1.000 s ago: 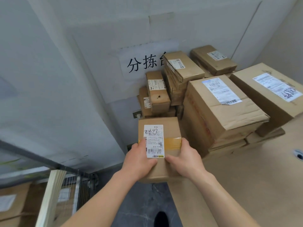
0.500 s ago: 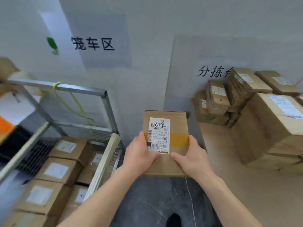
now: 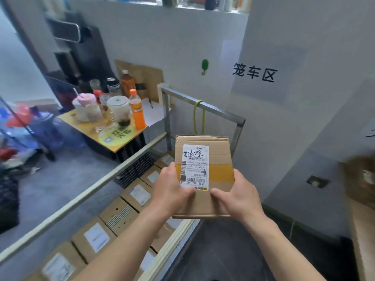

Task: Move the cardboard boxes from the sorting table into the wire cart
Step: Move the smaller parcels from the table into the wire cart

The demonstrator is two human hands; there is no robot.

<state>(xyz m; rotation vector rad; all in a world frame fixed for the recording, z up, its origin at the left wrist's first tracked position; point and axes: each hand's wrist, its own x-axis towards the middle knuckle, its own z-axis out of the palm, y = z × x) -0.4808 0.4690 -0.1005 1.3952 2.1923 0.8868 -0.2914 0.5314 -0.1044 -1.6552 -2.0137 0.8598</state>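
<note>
Grey walls [image 3: 304, 47] with black lettering fill the far side. Both forearms reach forward; my left hand [image 3: 174, 188] and right hand [image 3: 237, 197] clasp the near corners of a flat brown cardboard box [image 3: 219, 153], thumbs on top, above the right rail of the metal wire cart [image 3: 219, 110]. Fingers beneath are hidden. Labelled boxes [image 3: 119, 216] line the cart; the right edge is blurred.

The scene is viewed from one wide-angle head camera, aimed forward and down. The left hand [image 3: 172, 191] and right hand [image 3: 238, 197], round the cardboard box [image 3: 219, 159], are seen close at lower centre; the wire cart [image 3: 219, 111] is caught lower left, the wall [image 3: 294, 47] upper right.
</note>
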